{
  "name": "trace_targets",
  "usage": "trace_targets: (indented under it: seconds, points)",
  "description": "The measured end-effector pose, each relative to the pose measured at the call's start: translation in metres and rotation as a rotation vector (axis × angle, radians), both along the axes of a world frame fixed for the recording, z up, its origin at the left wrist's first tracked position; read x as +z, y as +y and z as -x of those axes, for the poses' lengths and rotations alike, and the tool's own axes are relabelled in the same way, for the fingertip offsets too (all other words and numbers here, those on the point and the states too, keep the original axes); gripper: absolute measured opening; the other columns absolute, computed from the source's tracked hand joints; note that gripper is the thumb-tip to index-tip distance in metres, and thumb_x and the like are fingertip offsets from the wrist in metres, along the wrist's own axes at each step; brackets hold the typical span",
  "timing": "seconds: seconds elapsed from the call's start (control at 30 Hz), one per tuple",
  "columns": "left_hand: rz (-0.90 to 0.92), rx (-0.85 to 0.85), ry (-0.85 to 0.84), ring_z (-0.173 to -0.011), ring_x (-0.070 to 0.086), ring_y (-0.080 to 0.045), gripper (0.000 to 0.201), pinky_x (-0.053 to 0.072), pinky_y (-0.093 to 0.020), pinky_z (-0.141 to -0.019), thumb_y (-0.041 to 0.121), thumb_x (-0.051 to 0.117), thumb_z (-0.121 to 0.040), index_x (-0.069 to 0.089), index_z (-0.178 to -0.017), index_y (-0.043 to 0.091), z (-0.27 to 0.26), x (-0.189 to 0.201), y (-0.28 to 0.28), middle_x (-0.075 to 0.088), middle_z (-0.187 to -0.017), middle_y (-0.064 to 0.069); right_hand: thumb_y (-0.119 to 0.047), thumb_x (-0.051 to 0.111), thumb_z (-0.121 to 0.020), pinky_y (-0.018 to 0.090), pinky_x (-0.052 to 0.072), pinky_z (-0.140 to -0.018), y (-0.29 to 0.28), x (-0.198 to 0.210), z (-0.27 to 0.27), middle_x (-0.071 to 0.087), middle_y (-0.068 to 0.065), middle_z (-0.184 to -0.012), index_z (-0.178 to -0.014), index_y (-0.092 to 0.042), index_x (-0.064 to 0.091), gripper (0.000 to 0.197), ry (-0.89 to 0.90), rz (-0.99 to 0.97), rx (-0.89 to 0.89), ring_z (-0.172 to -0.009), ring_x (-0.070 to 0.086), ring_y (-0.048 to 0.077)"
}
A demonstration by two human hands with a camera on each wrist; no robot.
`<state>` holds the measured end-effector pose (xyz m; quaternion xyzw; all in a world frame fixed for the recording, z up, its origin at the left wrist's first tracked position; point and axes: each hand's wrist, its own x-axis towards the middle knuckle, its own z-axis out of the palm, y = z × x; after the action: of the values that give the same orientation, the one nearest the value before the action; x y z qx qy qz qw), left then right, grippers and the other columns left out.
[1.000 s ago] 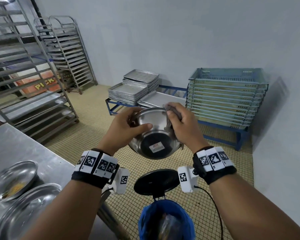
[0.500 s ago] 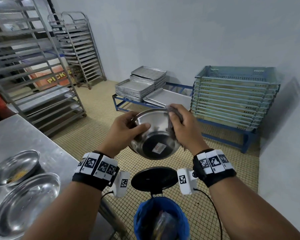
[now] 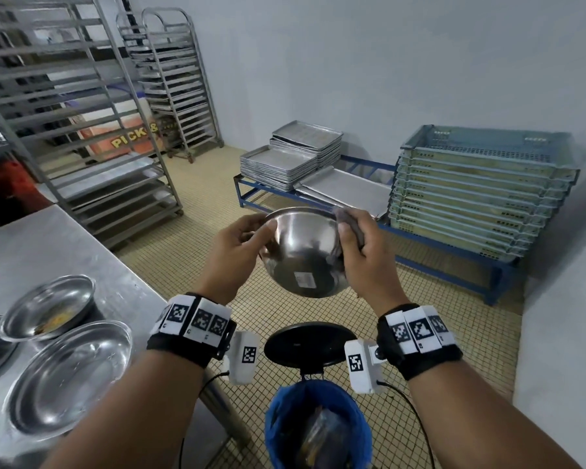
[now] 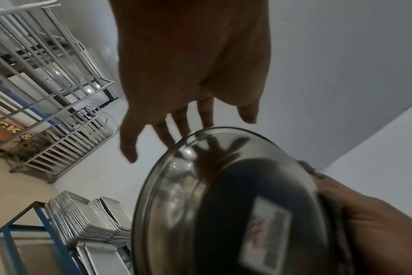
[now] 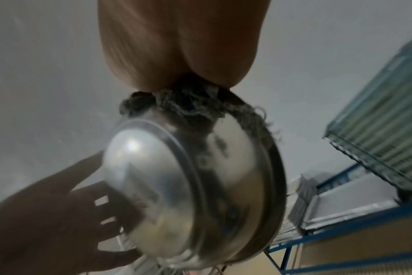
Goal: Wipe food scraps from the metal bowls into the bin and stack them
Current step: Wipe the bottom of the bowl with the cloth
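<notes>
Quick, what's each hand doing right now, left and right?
Left hand: holding the metal bowl at its left rim, thumb on the outside.
Right hand: gripping a grey cloth against the bowl's right rim.

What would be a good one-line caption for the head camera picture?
Two hands tilt a metal bowl above a blue-lined bin, the right hand wiping its rim with a grey cloth.
</notes>
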<state>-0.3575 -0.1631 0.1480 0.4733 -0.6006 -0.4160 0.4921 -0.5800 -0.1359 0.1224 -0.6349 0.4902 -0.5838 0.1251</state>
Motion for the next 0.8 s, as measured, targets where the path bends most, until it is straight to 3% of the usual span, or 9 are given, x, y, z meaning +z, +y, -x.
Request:
trace_targets:
  seconds: [0.07,0.13,0.23,0.3,0.37,0.43,0.53,0.67,0.8]
  points:
    - [-0.194,0.072,0.022,-0.118,0.063,-0.021,0.046,0.055,-0.050,-0.093,0.057,0.051,-0.103,0.065,-0.131,0.024,-0.002,0.001,0.004,0.069,-0.118,0.008,-0.031,0.049,-0.106,0.033,0.051,-0.087,0.000,0.000,-0.009,0.066,-0.007,-0.110,-0.125,-0.022,0.061,0.024,0.187,0.051,0.004,-0.100,0.061,0.010]
    - [-0.421,0.102,0.106,-0.116,0.066,-0.036,0.064,0.060,-0.055,-0.089,0.069,0.046,-0.100,0.059,-0.134,0.017,-0.001,0.003,0.012,0.066,-0.122,-0.003,-0.033,0.046,-0.105,0.040,0.047,-0.092,0.002,-0.004,-0.017,0.066,-0.003,-0.110,-0.126,-0.021,0.059,0.028,0.343,0.062,0.027,-0.101,0.059,0.016]
    - [-0.550,0.102,0.224,-0.092,0.074,-0.039,0.036,0.062,-0.054,-0.085,0.041,0.059,-0.104,0.063,-0.105,0.005,0.001,-0.002,0.029,0.069,-0.103,-0.017,-0.031,0.046,-0.102,0.035,0.039,-0.095,0.012,-0.011,-0.028,0.067,0.000,-0.105,-0.126,-0.021,0.057,0.028,0.484,0.145,0.105,-0.098,0.057,0.014]
    - [-0.523,0.193,0.317,-0.079,0.066,-0.030,0.016,0.061,-0.053,-0.078,0.014,0.056,-0.102,0.058,-0.091,0.003,-0.004,-0.012,0.040,0.060,-0.090,-0.015,-0.030,0.047,-0.101,0.031,0.039,-0.093,0.024,-0.013,-0.034,0.067,-0.005,-0.105,-0.125,-0.022,0.057,0.027,0.441,0.162,0.228,-0.098,0.052,0.000]
    - [-0.467,0.273,0.365,-0.081,0.063,-0.029,0.011,0.061,-0.049,-0.076,0.001,0.051,-0.100,0.061,-0.097,0.002,-0.015,-0.024,0.051,0.061,-0.094,-0.021,-0.032,0.047,-0.101,0.027,0.044,-0.090,0.033,-0.020,-0.036,0.065,-0.014,-0.108,-0.125,-0.027,0.058,0.027,0.293,0.084,0.326,-0.100,0.050,-0.012]
    - [-0.398,0.336,0.406,-0.089,0.066,-0.034,0.036,0.061,-0.048,-0.077,-0.008,0.050,-0.092,0.068,-0.121,0.004,-0.031,-0.033,0.065,0.068,-0.111,-0.026,-0.036,0.046,-0.101,0.034,0.053,-0.084,0.034,-0.028,-0.038,0.067,-0.009,-0.109,-0.125,-0.027,0.060,0.029,0.133,-0.017,0.343,-0.101,0.060,0.001]
    - [-0.306,0.398,0.428,-0.086,0.068,-0.035,0.053,0.059,-0.049,-0.079,-0.009,0.054,-0.087,0.071,-0.129,0.018,-0.063,-0.040,0.092,0.074,-0.107,-0.018,-0.040,0.047,-0.103,0.043,0.056,-0.082,0.030,-0.032,-0.051,0.067,-0.003,-0.107,-0.126,-0.023,0.061,0.033,0.056,-0.062,0.228,-0.098,0.063,0.017]
    - [-0.211,0.444,0.472,-0.071,0.070,-0.031,0.037,0.062,-0.037,-0.062,-0.005,0.056,-0.096,0.074,-0.124,0.013,-0.111,-0.040,0.127,0.073,-0.097,-0.019,-0.033,0.049,-0.107,0.037,0.056,-0.087,0.024,-0.026,-0.098,0.067,-0.006,-0.112,-0.125,-0.021,0.063,0.026,0.035,-0.136,0.201,-0.101,0.063,0.011]
    - [-0.129,0.525,0.467,-0.078,0.072,-0.024,0.032,0.061,-0.033,-0.066,-0.005,0.058,-0.094,0.077,-0.114,0.011,-0.170,-0.038,0.159,0.076,-0.097,-0.012,-0.030,0.050,-0.105,0.031,0.052,-0.088,0.019,-0.021,-0.174,0.064,-0.006,-0.112,-0.122,-0.022,0.064,0.023,0.103,-0.284,0.296,-0.101,0.061,0.009]
